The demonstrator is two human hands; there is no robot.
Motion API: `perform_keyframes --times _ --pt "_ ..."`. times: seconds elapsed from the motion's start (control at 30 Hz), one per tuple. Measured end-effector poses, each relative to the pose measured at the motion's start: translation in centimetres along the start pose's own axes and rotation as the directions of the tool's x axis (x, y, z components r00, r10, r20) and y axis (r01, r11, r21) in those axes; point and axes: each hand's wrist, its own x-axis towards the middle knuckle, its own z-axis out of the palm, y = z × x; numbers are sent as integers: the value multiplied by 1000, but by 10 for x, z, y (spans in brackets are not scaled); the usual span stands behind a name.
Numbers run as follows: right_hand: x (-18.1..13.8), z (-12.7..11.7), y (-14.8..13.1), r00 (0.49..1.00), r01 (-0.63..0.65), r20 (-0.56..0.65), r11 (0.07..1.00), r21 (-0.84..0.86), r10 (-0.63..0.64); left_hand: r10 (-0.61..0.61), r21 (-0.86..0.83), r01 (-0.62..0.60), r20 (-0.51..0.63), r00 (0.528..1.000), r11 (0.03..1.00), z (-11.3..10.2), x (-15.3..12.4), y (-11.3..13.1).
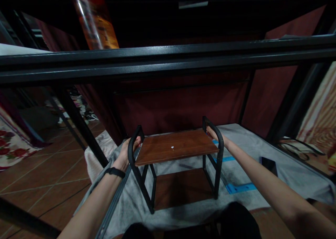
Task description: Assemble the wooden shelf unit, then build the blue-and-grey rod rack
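Observation:
A small two-tier shelf [175, 146] with brown wood-look boards and black tubular side frames stands upright in front of me on a grey cloth. My left hand [128, 151], with a black band at its wrist, is closed at the left side frame, fingers reaching through the loop near the top board. My right hand [214, 134] is closed at the far part of the right side frame, partly hidden by the tube. A small white speck lies on the top board. The lower board [183, 188] is in shadow.
A black metal bar [168, 58] crosses above the shelf. On the level above stands a red-orange cylinder [97, 21]. Blue strips [240, 188] and a dark flat object [268, 164] lie on the grey cloth [286, 162] at right. Tiled floor [60, 169] shows at left.

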Motion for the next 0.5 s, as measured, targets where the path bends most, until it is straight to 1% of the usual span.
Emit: perform_keyframes --times 0.2,0.4,0.5 --pt "4 -3 8 999 -25 26 1000 17 25 42 16 -42 -2 999 999 5 -3 1" --pt "17 -4 15 997 -52 66 998 42 50 91 58 -87 -60 994 995 13 -16 17" --pt "22 -4 16 994 -74 81 996 53 70 99 57 -95 -66 993 994 15 -22 22"
